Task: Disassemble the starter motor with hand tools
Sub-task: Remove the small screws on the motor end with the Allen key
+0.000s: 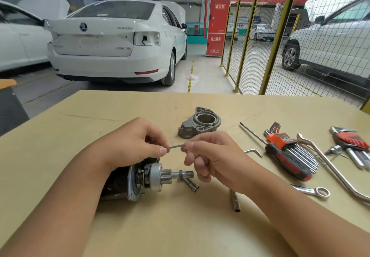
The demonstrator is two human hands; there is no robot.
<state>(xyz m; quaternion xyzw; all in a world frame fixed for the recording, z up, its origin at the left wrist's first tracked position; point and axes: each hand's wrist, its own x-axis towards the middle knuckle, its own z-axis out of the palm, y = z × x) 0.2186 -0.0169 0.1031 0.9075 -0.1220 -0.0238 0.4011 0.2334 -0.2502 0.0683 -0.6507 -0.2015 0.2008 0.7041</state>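
Hands [176,148], two, on one thin rod [177,146].

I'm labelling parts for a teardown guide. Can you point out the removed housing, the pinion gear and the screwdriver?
Housing [200,125]: head view, on its grey rim beside the bore.
Pinion gear [167,175]: head view, on its teeth.
Screwdriver [288,161]: head view, on the red-and-black handle.

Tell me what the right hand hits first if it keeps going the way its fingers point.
Probably the left hand: the right hand points leftward, and both pinch the same thin rod. Depth is unclear.
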